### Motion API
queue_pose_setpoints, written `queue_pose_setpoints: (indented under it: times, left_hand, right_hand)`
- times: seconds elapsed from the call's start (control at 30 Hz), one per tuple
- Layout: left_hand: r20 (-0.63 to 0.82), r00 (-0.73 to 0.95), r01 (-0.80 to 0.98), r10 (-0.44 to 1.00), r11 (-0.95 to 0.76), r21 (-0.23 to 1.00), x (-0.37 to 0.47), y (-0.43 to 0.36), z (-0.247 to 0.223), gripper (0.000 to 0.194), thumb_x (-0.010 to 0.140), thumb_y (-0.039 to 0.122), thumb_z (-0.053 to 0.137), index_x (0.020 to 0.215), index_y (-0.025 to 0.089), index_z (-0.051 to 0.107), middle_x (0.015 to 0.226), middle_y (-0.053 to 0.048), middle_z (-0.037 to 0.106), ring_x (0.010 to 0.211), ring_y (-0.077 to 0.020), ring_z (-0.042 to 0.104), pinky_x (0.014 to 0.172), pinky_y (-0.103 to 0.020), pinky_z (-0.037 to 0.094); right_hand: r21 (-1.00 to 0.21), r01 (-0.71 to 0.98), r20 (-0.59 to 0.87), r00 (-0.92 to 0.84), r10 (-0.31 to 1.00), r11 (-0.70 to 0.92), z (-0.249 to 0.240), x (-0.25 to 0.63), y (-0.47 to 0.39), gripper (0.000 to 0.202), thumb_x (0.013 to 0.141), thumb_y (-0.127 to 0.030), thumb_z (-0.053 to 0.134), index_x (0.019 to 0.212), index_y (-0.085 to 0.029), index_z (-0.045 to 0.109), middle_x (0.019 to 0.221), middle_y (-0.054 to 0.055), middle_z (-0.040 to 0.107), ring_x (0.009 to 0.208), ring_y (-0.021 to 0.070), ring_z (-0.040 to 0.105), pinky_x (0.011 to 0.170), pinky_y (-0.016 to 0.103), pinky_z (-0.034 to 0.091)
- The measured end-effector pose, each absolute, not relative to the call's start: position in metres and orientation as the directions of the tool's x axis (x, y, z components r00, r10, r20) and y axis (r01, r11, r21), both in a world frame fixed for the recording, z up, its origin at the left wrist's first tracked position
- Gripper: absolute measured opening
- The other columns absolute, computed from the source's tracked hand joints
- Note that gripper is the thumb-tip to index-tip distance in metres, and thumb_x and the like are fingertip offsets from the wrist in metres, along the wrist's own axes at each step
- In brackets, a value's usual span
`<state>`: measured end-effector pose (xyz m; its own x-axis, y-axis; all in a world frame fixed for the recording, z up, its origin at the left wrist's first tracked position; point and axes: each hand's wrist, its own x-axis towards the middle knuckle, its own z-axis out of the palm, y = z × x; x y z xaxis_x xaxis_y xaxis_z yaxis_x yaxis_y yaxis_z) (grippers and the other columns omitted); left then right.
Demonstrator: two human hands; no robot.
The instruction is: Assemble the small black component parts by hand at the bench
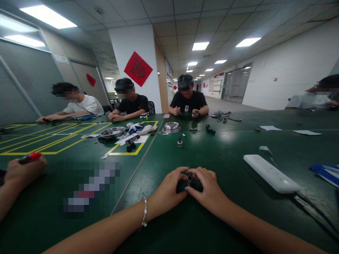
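Note:
A small, dark metal cylindrical part [189, 181] with a shiny round rim stands upright between my two hands, low over the green table [164, 229]. My left hand [173, 185] curves round it from the left, thumb and forefinger closed in towards it. From the other side, my right hand [208, 185] does the same, its thumb tip close below the rim and its forefinger above. Fingers hide part of the piece, so the exact contact points are hard to see. Farther forward stands another small metal part with a pointed black top [180, 141], with a tiny light piece [184, 135] beside it.
A white power strip [271, 173] lies to my right, near a blue-and-white item [325, 173]. Ahead are an upturned metal bowl [171, 127] and a black part [210, 129]. At left, another person's hand [25, 171] holds a red-and-black tool [31, 157]. Several people sit opposite.

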<state>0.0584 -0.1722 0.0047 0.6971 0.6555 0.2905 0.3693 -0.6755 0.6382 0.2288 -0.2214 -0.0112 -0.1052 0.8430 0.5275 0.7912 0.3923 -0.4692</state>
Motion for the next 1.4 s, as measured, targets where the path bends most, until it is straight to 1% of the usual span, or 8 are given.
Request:
queue_pose_setpoints:
  times: [0.1, 0.27, 0.47, 0.63, 0.83, 1.17, 1.3, 1.4]
  left_hand:
    - [0.328, 0.708, 0.327, 0.626, -0.701, 0.633, 0.057, -0.173, 0.004, 0.042, 0.071, 0.012, 0.061, 0.110, 0.021, 0.049, 0.132, -0.009, 0.046, 0.119, -0.0225, 0.047, 0.101, -0.039, 0.037]
    - [0.316, 0.696, 0.287, 0.645, -0.653, 0.700, 0.057, -0.172, 0.003, 0.064, 0.077, 0.016, 0.059, 0.132, 0.025, 0.027, 0.114, -0.006, 0.059, 0.109, -0.0184, 0.054, 0.100, -0.039, 0.039]
    - [0.263, 0.688, 0.281, 0.677, -0.582, 0.763, 0.060, -0.171, 0.004, 0.064, 0.079, 0.016, 0.056, 0.133, 0.024, 0.023, 0.102, -0.003, 0.064, 0.096, -0.0163, 0.060, 0.091, -0.036, 0.045]
    - [0.269, 0.695, 0.289, 0.667, -0.601, 0.745, 0.060, -0.172, 0.007, 0.057, 0.077, 0.015, 0.055, 0.128, 0.022, 0.031, 0.098, -0.002, 0.063, 0.092, -0.0153, 0.060, 0.089, -0.033, 0.044]
    - [0.243, 0.710, 0.306, 0.661, -0.600, 0.739, 0.058, -0.171, 0.007, 0.054, 0.075, 0.015, 0.056, 0.125, 0.023, 0.037, 0.097, -0.002, 0.062, 0.091, -0.0164, 0.060, 0.085, -0.032, 0.045]
    - [0.261, 0.717, 0.292, 0.647, -0.618, 0.730, 0.060, -0.171, 0.005, 0.056, 0.076, 0.012, 0.054, 0.127, 0.024, 0.033, 0.093, 0.000, 0.060, 0.087, -0.0140, 0.059, 0.082, -0.031, 0.046]
    - [0.220, 0.733, 0.262, 0.644, -0.565, 0.783, 0.059, -0.171, 0.010, 0.054, 0.077, 0.013, 0.055, 0.126, 0.025, 0.035, 0.091, 0.001, 0.060, 0.084, -0.0123, 0.058, 0.080, -0.028, 0.048]
    - [0.155, 0.810, 0.251, 0.566, -0.573, 0.780, 0.057, -0.174, 0.021, 0.033, 0.080, 0.018, 0.056, 0.112, 0.023, 0.052, 0.093, 0.000, 0.061, 0.084, -0.0127, 0.059, 0.076, -0.025, 0.048]
  right_hand:
    - [-0.488, 0.770, 0.558, -0.088, 0.825, 0.412, -0.009, 0.229, -0.224, 0.038, 0.074, -0.021, 0.062, 0.110, -0.022, 0.048, 0.092, 0.003, 0.053, 0.090, 0.0229, 0.051, 0.081, 0.038, 0.036]
    - [-0.462, 0.740, 0.595, -0.151, 0.789, 0.489, -0.001, 0.230, -0.230, 0.025, 0.083, -0.016, 0.048, 0.107, -0.021, 0.052, 0.098, 0.006, 0.052, 0.094, 0.0222, 0.049, 0.082, 0.037, 0.035]
    - [-0.386, 0.786, 0.632, -0.156, 0.759, 0.484, -0.002, 0.230, -0.226, 0.017, 0.081, -0.015, 0.056, 0.095, -0.024, 0.061, 0.091, 0.003, 0.054, 0.092, 0.0217, 0.050, 0.079, 0.036, 0.034]
    - [-0.421, 0.805, 0.594, -0.104, 0.798, 0.418, -0.005, 0.231, -0.223, 0.011, 0.077, -0.020, 0.064, 0.086, -0.024, 0.059, 0.087, 0.001, 0.055, 0.091, 0.0223, 0.049, 0.078, 0.037, 0.032]
    - [-0.449, 0.772, 0.606, -0.106, 0.788, 0.450, -0.003, 0.231, -0.229, 0.026, 0.080, -0.021, 0.056, 0.105, -0.022, 0.050, 0.097, 0.005, 0.053, 0.093, 0.0231, 0.048, 0.080, 0.037, 0.034]
    - [-0.401, 0.830, 0.585, -0.094, 0.806, 0.388, -0.007, 0.232, -0.224, 0.013, 0.079, -0.027, 0.060, 0.087, -0.022, 0.051, 0.091, 0.003, 0.052, 0.093, 0.0237, 0.047, 0.078, 0.037, 0.035]
    - [-0.482, 0.773, 0.593, -0.060, 0.803, 0.413, -0.008, 0.233, -0.227, 0.014, 0.090, -0.034, 0.042, 0.097, -0.022, 0.045, 0.095, 0.005, 0.051, 0.094, 0.0235, 0.046, 0.078, 0.036, 0.036]
    - [-0.526, 0.733, 0.646, 0.014, 0.763, 0.431, -0.004, 0.236, -0.230, 0.019, 0.095, -0.031, 0.027, 0.102, -0.023, 0.043, 0.095, 0.006, 0.051, 0.093, 0.0229, 0.047, 0.079, 0.036, 0.036]
